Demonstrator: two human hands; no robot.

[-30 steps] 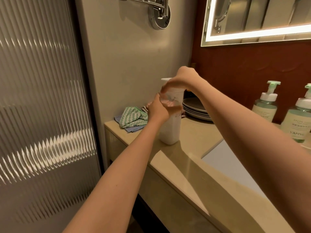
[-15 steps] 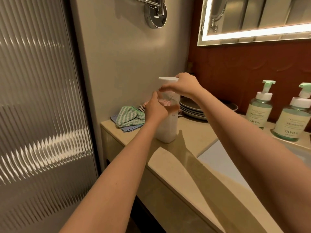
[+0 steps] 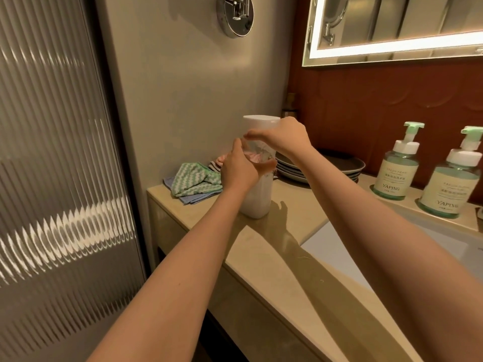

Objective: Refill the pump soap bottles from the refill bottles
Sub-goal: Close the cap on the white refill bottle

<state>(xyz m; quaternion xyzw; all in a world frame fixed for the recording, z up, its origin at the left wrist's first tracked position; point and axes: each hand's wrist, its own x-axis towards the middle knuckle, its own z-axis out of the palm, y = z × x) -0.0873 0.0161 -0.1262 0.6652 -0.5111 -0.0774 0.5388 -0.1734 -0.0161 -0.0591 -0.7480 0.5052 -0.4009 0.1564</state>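
A tall white refill bottle [image 3: 257,202] stands upright on the beige counter [image 3: 264,246], near its left end. My left hand [image 3: 239,169] is wrapped around the bottle's middle. My right hand [image 3: 283,135] grips the wide white cap [image 3: 257,120] at the bottle's top from the right. Two green pump soap bottles stand at the back right by the sink: one pump bottle [image 3: 397,165] nearer the middle, the other pump bottle [image 3: 450,181] at the frame's right edge. Both have their pumps on.
A folded green-and-white cloth [image 3: 194,178] lies on blue cloths at the counter's back left. Dark plates [image 3: 326,165] are stacked behind the bottle. A white sink basin [image 3: 392,246] sits to the right. A ribbed glass door [image 3: 52,152] stands at the left. A lit mirror [image 3: 392,27] hangs above.
My right hand has shifted on the cap, from over its top to its right side, fingers reaching across. The left hand keeps its hold and the bottle stays in place.
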